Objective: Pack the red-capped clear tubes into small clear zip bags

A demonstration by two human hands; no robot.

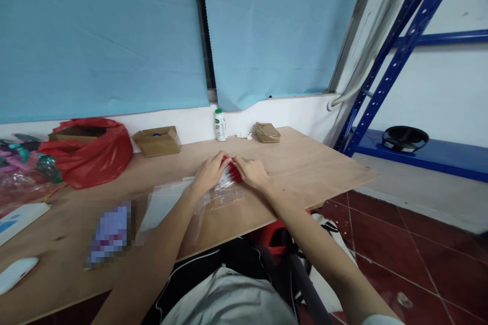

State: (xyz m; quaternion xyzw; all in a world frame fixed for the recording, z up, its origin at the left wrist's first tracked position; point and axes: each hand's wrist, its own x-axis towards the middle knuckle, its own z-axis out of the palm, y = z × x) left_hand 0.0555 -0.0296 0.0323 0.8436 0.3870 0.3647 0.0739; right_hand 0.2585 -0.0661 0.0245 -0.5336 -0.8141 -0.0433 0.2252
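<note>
Close together over the middle of the table, my left hand (211,171) and my right hand (251,171) are both closed on a bundle of clear, thin plastic pieces with red parts (229,176). Its red side faces my right hand, and the clear side spreads toward me. My fingers cover its far end, so its exact kind does not show. Just in front of it, several loose clear plastic pieces (227,198) lie on the wood. Flat transparent plastic bags (162,203) are spread beside and under my left forearm.
A wooden table (308,162) bears a red plastic bag (101,162), an open cardboard box (158,143), a white bottle with green cap (220,126) and a brown package (267,133). At left lie a blurred-out packet (110,233) and a white device (17,273). Blue shelving (400,53) stands right.
</note>
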